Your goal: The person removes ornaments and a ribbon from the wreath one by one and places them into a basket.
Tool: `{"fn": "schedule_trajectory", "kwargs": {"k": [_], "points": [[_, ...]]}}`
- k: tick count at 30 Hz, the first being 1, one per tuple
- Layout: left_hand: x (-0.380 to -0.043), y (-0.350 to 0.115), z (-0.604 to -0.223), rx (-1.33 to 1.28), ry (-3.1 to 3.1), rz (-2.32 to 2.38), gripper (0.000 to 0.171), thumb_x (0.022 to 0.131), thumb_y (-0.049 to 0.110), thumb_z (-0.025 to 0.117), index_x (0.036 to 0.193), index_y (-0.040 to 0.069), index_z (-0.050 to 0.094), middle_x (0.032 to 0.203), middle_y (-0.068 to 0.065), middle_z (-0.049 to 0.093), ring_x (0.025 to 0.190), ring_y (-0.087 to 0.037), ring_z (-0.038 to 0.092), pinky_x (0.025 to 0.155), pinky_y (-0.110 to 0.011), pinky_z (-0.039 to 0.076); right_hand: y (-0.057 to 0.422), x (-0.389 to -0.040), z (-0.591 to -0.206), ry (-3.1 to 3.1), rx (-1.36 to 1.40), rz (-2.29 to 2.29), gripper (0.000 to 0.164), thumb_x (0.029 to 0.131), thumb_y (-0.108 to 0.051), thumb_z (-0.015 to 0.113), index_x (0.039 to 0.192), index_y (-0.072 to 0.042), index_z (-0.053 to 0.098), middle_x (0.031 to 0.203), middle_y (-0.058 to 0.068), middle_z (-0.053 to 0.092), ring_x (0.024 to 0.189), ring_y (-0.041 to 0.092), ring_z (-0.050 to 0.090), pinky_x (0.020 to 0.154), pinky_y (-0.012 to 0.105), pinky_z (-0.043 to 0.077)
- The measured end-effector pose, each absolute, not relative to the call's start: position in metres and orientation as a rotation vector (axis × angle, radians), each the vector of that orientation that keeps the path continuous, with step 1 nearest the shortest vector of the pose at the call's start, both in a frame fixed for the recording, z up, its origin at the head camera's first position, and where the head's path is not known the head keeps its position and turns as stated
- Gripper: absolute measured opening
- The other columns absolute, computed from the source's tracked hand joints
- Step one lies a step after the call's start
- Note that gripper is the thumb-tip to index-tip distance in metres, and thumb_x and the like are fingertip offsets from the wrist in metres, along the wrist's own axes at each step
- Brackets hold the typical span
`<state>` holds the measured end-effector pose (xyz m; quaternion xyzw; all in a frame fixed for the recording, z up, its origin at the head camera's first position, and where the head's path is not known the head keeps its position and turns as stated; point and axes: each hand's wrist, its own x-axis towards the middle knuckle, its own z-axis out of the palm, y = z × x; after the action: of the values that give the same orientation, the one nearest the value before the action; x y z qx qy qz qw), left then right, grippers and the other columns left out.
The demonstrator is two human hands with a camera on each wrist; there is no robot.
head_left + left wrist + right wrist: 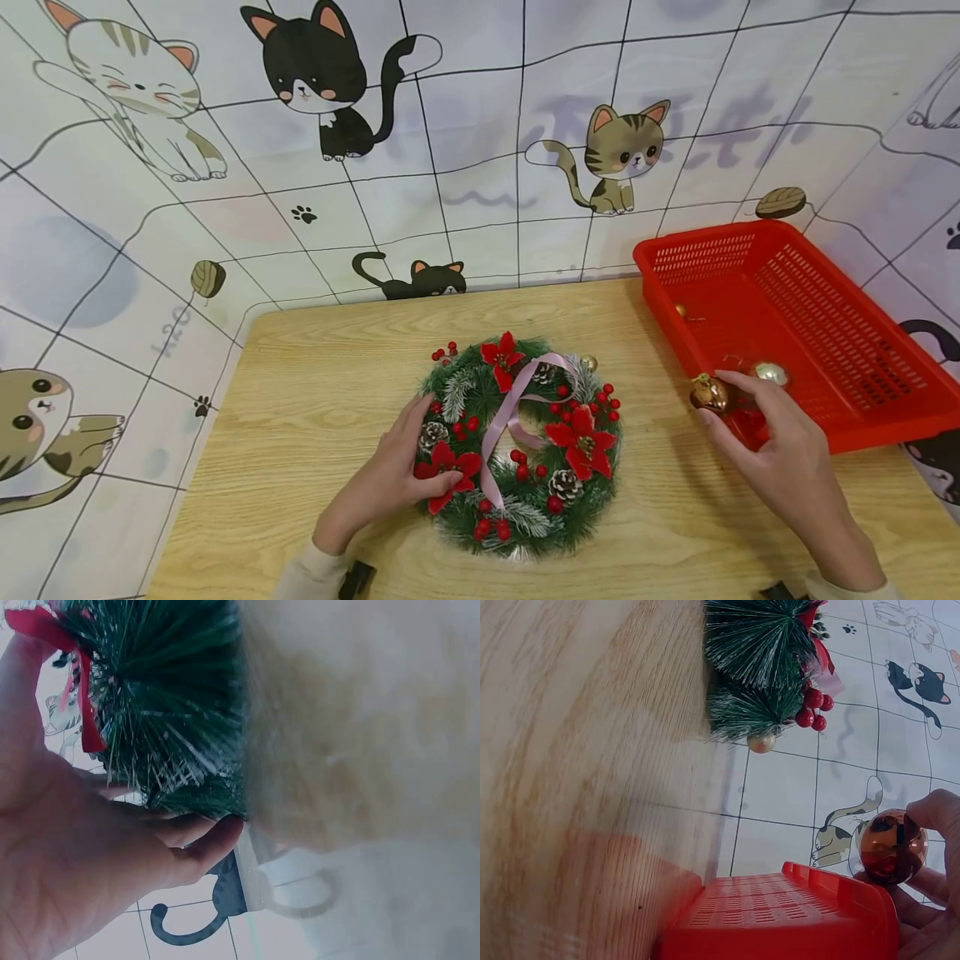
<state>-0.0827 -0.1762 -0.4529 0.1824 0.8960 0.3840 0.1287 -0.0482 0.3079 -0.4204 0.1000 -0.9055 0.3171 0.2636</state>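
Observation:
A green Christmas wreath (592,500) with red flowers, berries, pine cones and a pink ribbon (501,425) lies on the wooden table. On its left side rests my left hand (386,467), thumb over a red poinsettia (452,477) and fingers along the outer needles. The left wrist view shows that hand around the wreath's edge (172,697). My right hand (787,450) pinches a shiny copper bauble (711,395) between thumb and fingers, at the near left rim of the red basket (840,437). In the right wrist view the bauble (892,847) shows above the basket's rim.
Inside the basket lie a silver bauble (771,374) and a small gold one (680,310). A gold bauble (589,362) sits at the wreath's upper right edge. Behind the table (300,400) hangs a cat-patterned wall covering (480,167).

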Motion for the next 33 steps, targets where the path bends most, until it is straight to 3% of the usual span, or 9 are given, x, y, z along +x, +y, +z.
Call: {"fn": "schedule_trajectory", "kwargs": {"k": [10, 18, 26, 33], "points": [[-0.057, -0.159, -0.445, 0.486, 2.734, 1.257, 0.112, 0.093, 0.056, 0.083, 0.174, 0.007, 0.021, 0.179, -0.021, 0.013, 0.161, -0.051, 0.018, 0.111, -0.081, 0.033, 0.31, -0.048, -0.42, -2.446, 0.281, 0.848, 0.069, 0.079, 0.0, 0.092, 0.143, -0.003, 0.068, 0.115, 0.01, 0.072, 0.092, 0.002, 0.054, 0.067, 0.011, 0.043], [-0.043, -0.141, -0.445, 0.361, 2.87, 1.198, 0.125, 0.085, 0.062, 0.087, 0.173, 0.005, 0.019, 0.177, -0.028, 0.012, 0.156, -0.06, 0.023, 0.108, -0.088, 0.027, 0.31, -0.048, -0.421, -2.45, 0.272, 0.853, 0.069, 0.078, 0.0, 0.093, 0.143, -0.004, 0.068, 0.113, 0.008, 0.071, 0.091, 0.003, 0.052, 0.063, 0.013, 0.042], [-0.042, -0.13, -0.445, 0.246, 2.885, 1.118, 0.131, 0.082, 0.068, 0.087, 0.172, 0.003, 0.018, 0.177, -0.029, 0.014, 0.16, -0.053, 0.019, 0.112, -0.085, 0.024, 0.311, -0.048, -0.422, -2.452, 0.263, 0.851, 0.068, 0.079, -0.001, 0.093, 0.143, -0.004, 0.068, 0.111, 0.008, 0.071, 0.088, 0.004, 0.051, 0.065, 0.012, 0.042], [-0.042, -0.131, -0.452, 0.264, 2.94, 1.082, 0.126, 0.083, 0.063, 0.088, 0.17, 0.0, 0.021, 0.172, -0.033, 0.023, 0.155, -0.057, 0.029, 0.113, -0.081, 0.031, 0.313, -0.048, -0.422, -2.452, 0.254, 0.852, 0.069, 0.08, -0.002, 0.093, 0.143, -0.004, 0.067, 0.113, 0.009, 0.07, 0.09, 0.007, 0.051, 0.064, 0.012, 0.042]]}}
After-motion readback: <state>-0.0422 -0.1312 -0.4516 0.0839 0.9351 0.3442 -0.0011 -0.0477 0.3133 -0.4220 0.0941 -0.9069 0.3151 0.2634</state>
